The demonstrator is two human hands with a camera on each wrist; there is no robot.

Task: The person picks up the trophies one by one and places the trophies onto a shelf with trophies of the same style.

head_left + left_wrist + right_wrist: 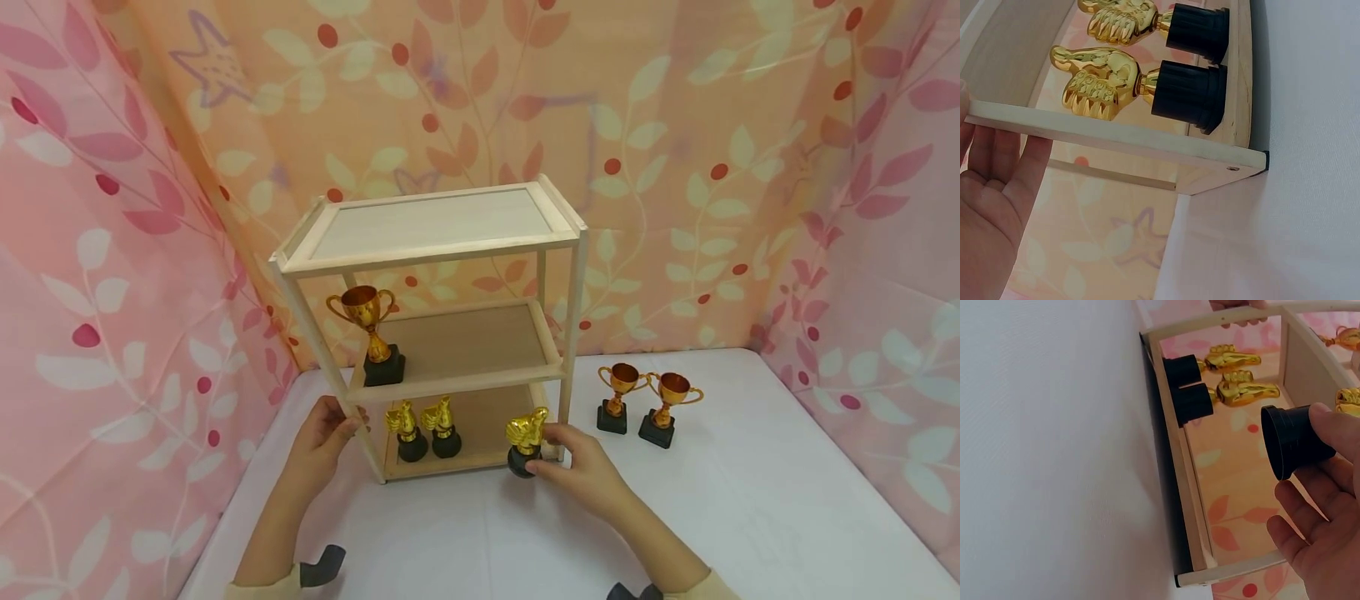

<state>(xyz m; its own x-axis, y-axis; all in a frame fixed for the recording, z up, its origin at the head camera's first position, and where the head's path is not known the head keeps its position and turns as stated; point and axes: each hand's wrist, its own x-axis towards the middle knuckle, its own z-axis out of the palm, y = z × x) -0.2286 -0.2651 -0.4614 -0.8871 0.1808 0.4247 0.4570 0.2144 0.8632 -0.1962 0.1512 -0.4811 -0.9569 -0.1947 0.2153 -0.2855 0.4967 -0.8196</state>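
Observation:
My right hand [588, 471] pinches a gold thumbs-up trophy [527, 433] by its round black base, in front of the right end of the bottom shelf. In the right wrist view the hollow underside of that black base [1291, 440] shows. My left hand [318, 442] holds the left front post of the wooden shelf rack [450, 263], with fingers [1004, 156] wrapped behind the wood. Two more thumbs-up trophies [406, 432] [1107, 78] stand side by side on the left of the bottom shelf. A gold cup trophy [363, 312] stands on the middle shelf's left end.
Two smaller cup trophies [615, 400] [663, 408] stand on the white tablecloth [750, 500], right of the rack. Patterned curtains [660, 208] close in the table at the back and both sides.

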